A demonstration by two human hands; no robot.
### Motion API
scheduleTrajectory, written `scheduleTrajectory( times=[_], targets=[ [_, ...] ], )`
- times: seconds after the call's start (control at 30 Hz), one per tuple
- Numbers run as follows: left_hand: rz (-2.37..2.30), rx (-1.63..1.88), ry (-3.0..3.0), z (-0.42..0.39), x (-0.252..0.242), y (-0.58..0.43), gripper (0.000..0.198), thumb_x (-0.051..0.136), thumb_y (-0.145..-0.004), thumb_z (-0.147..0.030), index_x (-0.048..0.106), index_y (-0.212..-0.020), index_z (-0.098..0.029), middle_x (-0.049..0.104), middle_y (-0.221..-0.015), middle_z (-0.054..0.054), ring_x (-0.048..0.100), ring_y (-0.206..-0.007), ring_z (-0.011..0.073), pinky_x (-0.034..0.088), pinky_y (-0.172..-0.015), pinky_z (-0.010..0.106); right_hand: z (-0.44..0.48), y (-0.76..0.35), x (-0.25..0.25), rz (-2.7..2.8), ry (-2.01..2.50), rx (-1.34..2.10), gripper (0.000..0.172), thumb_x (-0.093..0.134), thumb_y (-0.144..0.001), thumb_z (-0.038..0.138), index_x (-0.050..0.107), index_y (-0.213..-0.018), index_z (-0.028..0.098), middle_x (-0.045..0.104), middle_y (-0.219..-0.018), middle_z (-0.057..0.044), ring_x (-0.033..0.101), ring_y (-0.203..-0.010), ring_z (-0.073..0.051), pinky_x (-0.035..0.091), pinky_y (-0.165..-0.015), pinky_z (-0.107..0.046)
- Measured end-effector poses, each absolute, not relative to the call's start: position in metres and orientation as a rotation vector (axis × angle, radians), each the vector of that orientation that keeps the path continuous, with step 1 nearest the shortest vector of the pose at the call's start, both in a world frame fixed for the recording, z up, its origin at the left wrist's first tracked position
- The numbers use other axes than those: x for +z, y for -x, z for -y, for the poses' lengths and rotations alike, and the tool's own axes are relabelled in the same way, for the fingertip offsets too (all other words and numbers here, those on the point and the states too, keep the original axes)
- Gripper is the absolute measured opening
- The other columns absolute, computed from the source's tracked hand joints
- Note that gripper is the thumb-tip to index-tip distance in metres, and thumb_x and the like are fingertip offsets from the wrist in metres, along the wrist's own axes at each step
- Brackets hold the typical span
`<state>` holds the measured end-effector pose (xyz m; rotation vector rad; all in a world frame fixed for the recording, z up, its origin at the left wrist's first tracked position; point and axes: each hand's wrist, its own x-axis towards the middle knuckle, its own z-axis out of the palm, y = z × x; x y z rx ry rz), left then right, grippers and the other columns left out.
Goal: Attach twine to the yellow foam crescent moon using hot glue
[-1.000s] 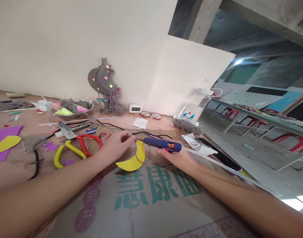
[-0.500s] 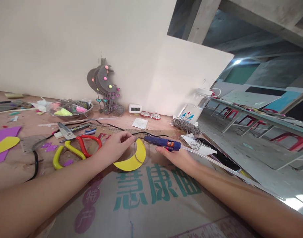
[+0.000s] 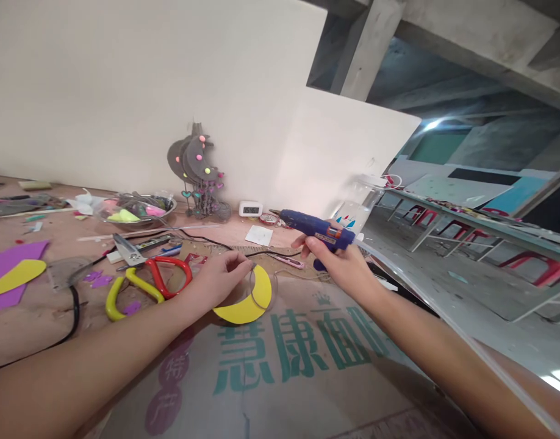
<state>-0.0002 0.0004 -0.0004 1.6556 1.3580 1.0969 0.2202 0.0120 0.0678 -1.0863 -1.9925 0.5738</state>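
Observation:
A yellow crescent cutout (image 3: 249,306) lies on the printed cardboard sheet (image 3: 289,390), with a thin grey cord ring (image 3: 268,297) across it. My left hand (image 3: 227,274) pinches at the crescent's upper tip, thumb and fingers together; the fingers partly hide what is between them. Raised above the cardboard's far edge, my right hand (image 3: 337,259) is wrapped round a blue hot glue gun (image 3: 310,225). Its nozzle points left and slightly up, apart from the crescent. From its back a long clear glue stick (image 3: 426,292) runs down to the right.
Scissors with red and yellow handles (image 3: 170,262) lie left of my left hand. Purple sheet (image 3: 14,299) and yellow pieces are farther left. Behind stand a bowl of clay (image 3: 133,213), a grey moon ornament (image 3: 197,164), a small clock (image 3: 251,209) and a plastic jug (image 3: 355,207).
My right hand has lifted the glue gun up and to the right, away from the crescent. My left hand stays at the crescent's tip. The view has shifted slightly.

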Motion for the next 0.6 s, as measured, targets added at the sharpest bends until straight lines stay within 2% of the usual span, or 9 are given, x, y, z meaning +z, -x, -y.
scheduleTrajectory(
  times=[0.13, 0.3, 0.4, 0.6],
  targets=[
    [-1.352, 1.095, -1.665, -0.001, -0.001, 0.0, 0.026, 0.048, -0.074, -0.042, 0.055, -0.068, -0.018, 0.054, -0.059, -0.003, 0.048, -0.055, 0.0113, 0.035, -0.051, 0.021, -0.059, -0.222, 0.072, 2.034, 1.224, 0.463, 0.039, 0.052, -0.075, 0.049, 0.062, -0.088, 0.014, 0.065, -0.082, -0.005, 0.057, -0.071, -0.015, 0.043, -0.062, -0.024],
    [-1.33, 1.116, -1.633, -0.002, -0.004, -0.001, 0.025, 0.048, -0.073, -0.042, 0.055, -0.069, -0.018, 0.055, -0.057, -0.003, 0.049, -0.053, 0.012, 0.037, -0.051, 0.022, -0.116, -0.215, 0.049, 2.093, 1.439, 0.31, 0.037, 0.052, -0.075, 0.046, 0.061, -0.088, 0.012, 0.065, -0.08, -0.006, 0.056, -0.071, -0.015, 0.041, -0.064, -0.024],
    [-1.308, 1.132, -1.639, -0.001, -0.003, -0.001, 0.026, 0.047, -0.075, -0.042, 0.054, -0.068, -0.018, 0.053, -0.053, -0.003, 0.048, -0.05, 0.0123, 0.037, -0.05, 0.022, -0.135, -0.21, 0.031, 2.116, 1.48, 0.319, 0.038, 0.049, -0.077, 0.047, 0.062, -0.082, 0.011, 0.065, -0.077, -0.006, 0.056, -0.067, -0.015, 0.041, -0.062, -0.024],
    [-1.337, 1.148, -1.671, -0.002, -0.002, -0.001, 0.026, 0.048, -0.074, -0.042, 0.056, -0.067, -0.018, 0.056, -0.058, -0.003, 0.05, -0.055, 0.0129, 0.038, -0.054, 0.023, -0.152, -0.215, 0.019, 2.184, 1.567, 0.303, 0.044, 0.051, -0.076, 0.051, 0.062, -0.086, 0.01, 0.065, -0.076, -0.008, 0.056, -0.066, -0.016, 0.04, -0.06, -0.023]
  ],
)
